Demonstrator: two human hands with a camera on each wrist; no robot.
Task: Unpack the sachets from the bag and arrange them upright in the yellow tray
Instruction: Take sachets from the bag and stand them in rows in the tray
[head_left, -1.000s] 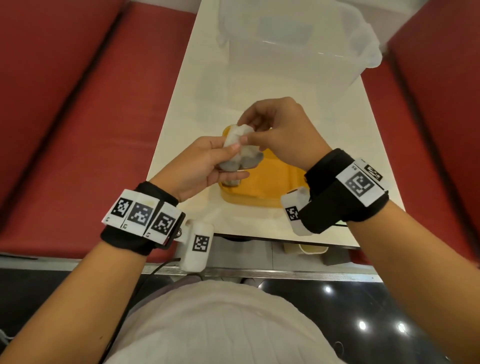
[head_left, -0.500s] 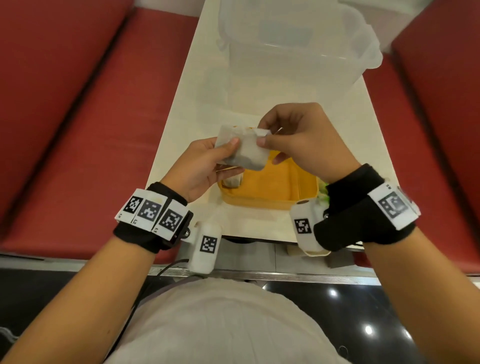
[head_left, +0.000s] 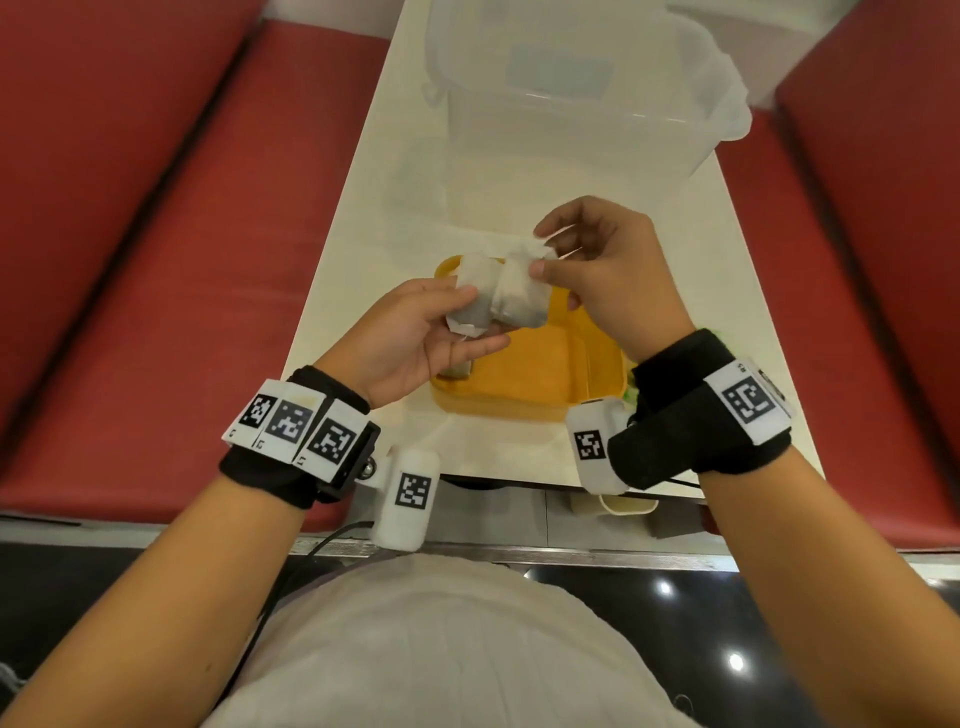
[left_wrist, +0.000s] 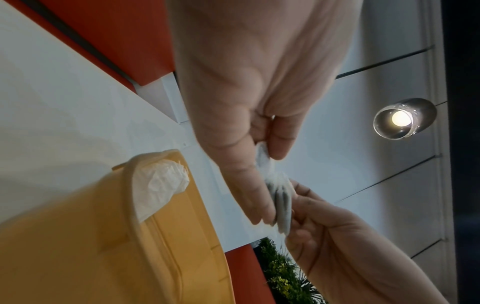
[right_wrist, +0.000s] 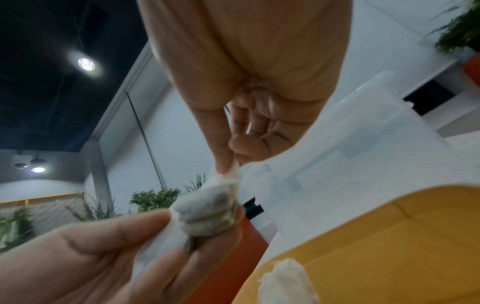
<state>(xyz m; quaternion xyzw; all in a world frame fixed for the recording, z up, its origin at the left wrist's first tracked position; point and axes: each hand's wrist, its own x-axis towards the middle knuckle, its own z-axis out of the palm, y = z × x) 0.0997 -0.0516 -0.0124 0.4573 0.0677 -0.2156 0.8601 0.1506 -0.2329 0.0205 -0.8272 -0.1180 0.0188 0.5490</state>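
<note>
both hands pinch sachets (head_left: 498, 299) above the yellow tray (head_left: 524, 374), left hand (head_left: 415, 338) steadying, right hand (head_left: 608, 275) likely separating one.

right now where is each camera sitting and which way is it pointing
Head: on the head, looking down at both hands holding sachets above the yellow tray; forearms show.
Left wrist: along the left hand towards the tray rim.
Right wrist: along the right hand, pinching a sachet top.
All share sachets and tray.
</note>
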